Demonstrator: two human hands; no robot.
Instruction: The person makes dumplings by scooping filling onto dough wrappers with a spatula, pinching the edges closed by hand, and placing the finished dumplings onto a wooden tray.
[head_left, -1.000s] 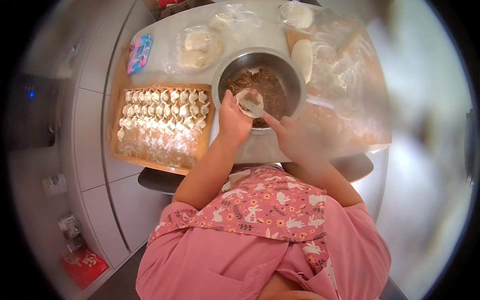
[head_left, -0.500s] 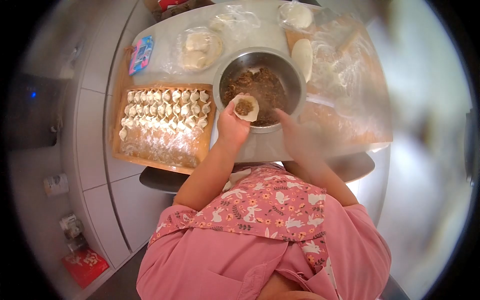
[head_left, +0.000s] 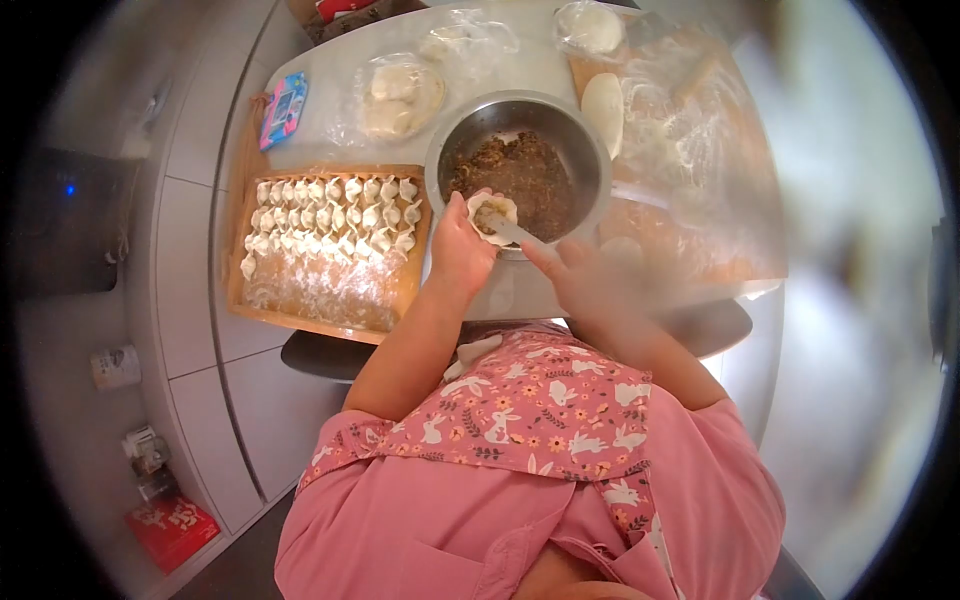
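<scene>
On my left hand (head_left: 463, 242), fingers curled beneath it, rests a round dumpling wrapper (head_left: 511, 209) with brown filling in its middle. My right hand (head_left: 582, 278), partly blurred, grips a pale, flat-handled utensil (head_left: 520, 236), probably a spoon or spatula. Its far end touches the filling on the wrapper. Both hands are at the near rim of a large metal bowl (head_left: 604, 185). Minced brown filling (head_left: 525, 175) lies in that bowl. To the left, folded dumplings (head_left: 335, 215) stand in rows on a floured wooden tray (head_left: 290, 322).
Bagged dough (head_left: 395, 95) and a blue-pink packet (head_left: 283, 110) lie at the back left. Right of the bowl are a floured board under plastic film (head_left: 690, 130), a pale oval piece (head_left: 602, 115) and a wrapped white round (head_left: 592, 30). Cabinets (head_left: 190, 260) stand at left.
My right hand has moved left and up from the bowl's near rim, bringing the pale utensil onto the filling. The wrapper's edges now look more cupped in my left hand.
</scene>
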